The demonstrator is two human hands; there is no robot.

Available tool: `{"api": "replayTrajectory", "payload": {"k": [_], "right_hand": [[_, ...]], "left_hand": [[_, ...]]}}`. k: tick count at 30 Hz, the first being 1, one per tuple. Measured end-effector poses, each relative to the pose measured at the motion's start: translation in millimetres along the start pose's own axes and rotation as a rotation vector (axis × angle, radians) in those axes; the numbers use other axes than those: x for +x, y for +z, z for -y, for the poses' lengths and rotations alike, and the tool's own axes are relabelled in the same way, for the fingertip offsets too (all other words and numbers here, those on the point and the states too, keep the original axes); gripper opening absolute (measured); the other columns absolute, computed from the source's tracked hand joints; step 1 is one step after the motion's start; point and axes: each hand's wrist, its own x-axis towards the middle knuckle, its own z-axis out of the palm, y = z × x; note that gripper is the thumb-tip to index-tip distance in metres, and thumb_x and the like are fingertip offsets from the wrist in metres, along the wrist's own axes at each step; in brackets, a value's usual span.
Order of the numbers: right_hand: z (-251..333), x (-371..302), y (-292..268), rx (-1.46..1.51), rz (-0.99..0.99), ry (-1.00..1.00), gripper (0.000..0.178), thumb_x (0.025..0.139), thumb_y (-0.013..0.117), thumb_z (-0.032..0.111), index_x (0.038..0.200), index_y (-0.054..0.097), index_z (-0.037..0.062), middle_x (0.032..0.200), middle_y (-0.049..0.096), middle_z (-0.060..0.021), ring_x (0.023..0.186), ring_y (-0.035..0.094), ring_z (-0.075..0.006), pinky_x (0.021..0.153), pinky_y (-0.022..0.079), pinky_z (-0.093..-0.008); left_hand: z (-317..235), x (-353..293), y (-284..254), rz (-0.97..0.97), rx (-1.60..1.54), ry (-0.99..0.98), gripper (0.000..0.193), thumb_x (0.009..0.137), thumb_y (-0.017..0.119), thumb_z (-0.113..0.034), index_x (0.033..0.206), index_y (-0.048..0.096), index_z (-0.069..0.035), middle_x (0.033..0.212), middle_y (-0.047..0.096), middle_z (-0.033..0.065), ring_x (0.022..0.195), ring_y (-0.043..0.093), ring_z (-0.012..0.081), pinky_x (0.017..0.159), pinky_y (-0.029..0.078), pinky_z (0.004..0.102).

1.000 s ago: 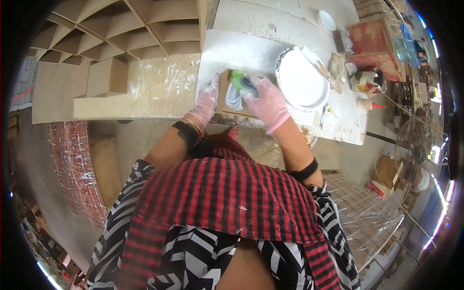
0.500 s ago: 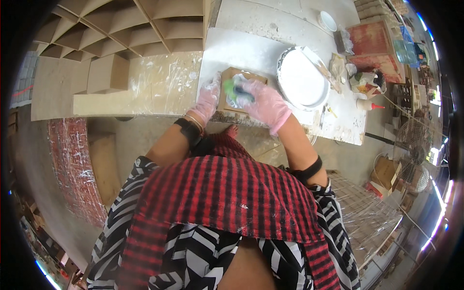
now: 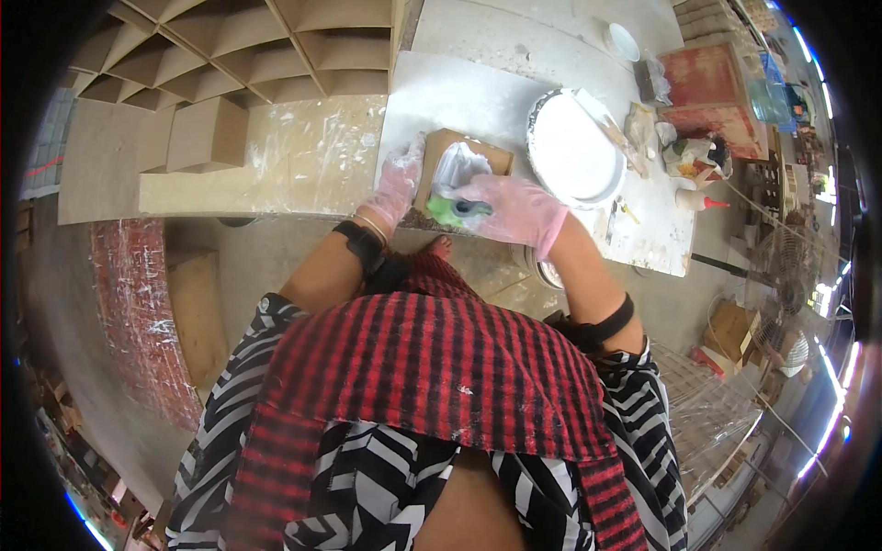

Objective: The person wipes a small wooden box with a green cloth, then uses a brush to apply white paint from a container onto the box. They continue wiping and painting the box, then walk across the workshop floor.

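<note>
A small brown wooden panel (image 3: 489, 154) lies at the near edge of a white, paint-smeared table (image 3: 464, 92), partly coated in white paint. My left hand (image 3: 397, 185), in a thin pale glove, presses on the panel's left edge. My right hand (image 3: 514, 209), in a pink glove, is closed on a green paint applicator (image 3: 446, 210) resting on the panel's near end. Both wrists wear black bands.
A round white paint tray (image 3: 571, 149) sits right of the panel, with a stick across its rim. A small white cup (image 3: 623, 40), crumpled bags and a bottle lie farther right. Brown cardboard grid dividers (image 3: 230, 55) fill the upper left.
My right hand has drawn the green applicator from the panel's far end toward me to its near end. The white coat on the panel has grown. My left hand has stayed on the panel's edge.
</note>
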Motion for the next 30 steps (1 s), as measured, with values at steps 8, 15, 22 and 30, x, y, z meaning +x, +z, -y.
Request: {"api": "replayTrajectory", "payload": {"k": [8,15,22,30], "right_hand": [[-1,-17,-22,-0.581,-0.162,0.267,0.025,0.076,0.056,0.010,0.097,0.065,0.0209,0.083,0.061,-0.0101,0.078,0.060,-0.0281,0.068,0.049,-0.0377],[-11,28,-7,-0.604,-0.500,0.021,0.036,0.073,0.058,0.012,0.106,0.060,0.0272,0.083,0.057,-0.0078,0.078,0.059,-0.0264,0.071,0.049,-0.0365],[-10,3,-16,-0.680,-0.438,0.287,0.029,0.074,0.055,0.007,0.095,0.066,0.0249,0.088,0.060,-0.0083,0.080,0.060,-0.0274,0.071,0.049,-0.0365],[13,-5,-20,-0.359,0.010,0.483,0.025,0.076,0.053,0.012,0.095,0.067,0.0203,0.089,0.062,-0.0116,0.085,0.060,-0.0289,0.072,0.049,-0.0368]], "left_hand": [[14,11,-2,-0.074,0.109,0.043,0.049,0.089,0.047,-0.041,0.099,0.060,0.005,0.085,0.063,0.0146,0.079,0.055,0.0194,0.075,0.042,0.0316],[34,26,-7,-0.033,0.119,0.145,0.048,0.090,0.047,-0.040,0.097,0.060,0.005,0.084,0.063,0.0163,0.077,0.055,0.0227,0.074,0.042,0.0324],[6,7,0,-0.035,0.165,0.149,0.043,0.090,0.048,-0.037,0.095,0.062,0.002,0.079,0.062,0.0134,0.075,0.054,0.0185,0.071,0.042,0.0309],[12,7,-6,-0.092,0.165,0.148,0.045,0.089,0.049,-0.041,0.093,0.063,0.001,0.078,0.063,0.0135,0.072,0.054,0.0194,0.070,0.042,0.0311]]}}
